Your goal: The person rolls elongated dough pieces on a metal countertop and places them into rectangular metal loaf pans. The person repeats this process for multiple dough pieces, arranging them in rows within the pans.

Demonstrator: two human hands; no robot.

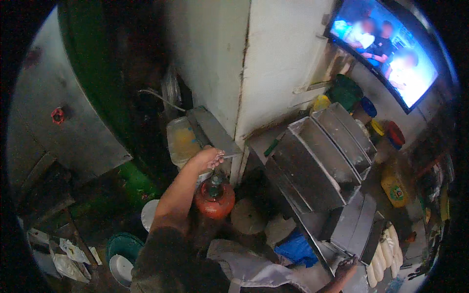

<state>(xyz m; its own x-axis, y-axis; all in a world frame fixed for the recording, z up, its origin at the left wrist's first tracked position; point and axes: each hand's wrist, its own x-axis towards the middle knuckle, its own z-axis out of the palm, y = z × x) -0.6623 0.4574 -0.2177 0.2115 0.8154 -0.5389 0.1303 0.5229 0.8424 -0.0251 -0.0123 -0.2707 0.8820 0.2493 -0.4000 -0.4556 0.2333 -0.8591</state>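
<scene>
My left hand (209, 158) is stretched forward with curled fingers at the near edge of a grey metal box (218, 132). They seem to grip its edge. Beside that box is a translucent plastic tub (182, 139) with something yellowish in it. Below the hand stands a red gas cylinder (214, 201) with a valve on top. At lower right, my right hand (346, 267) has its fingers around the near end of a grey metal tin (353, 227) on the metal table (329, 252). Several pale dough rolls (383, 256) lie right of it.
Large metal pans (311, 161) stand on the table, with a yellow bottle (395, 190) beyond them. A lit television (384, 51) hangs on the wall. A green basin (122, 245) holding a white bowl (121, 269) is at lower left. A blue plastic bag (296, 247) lies beside the table.
</scene>
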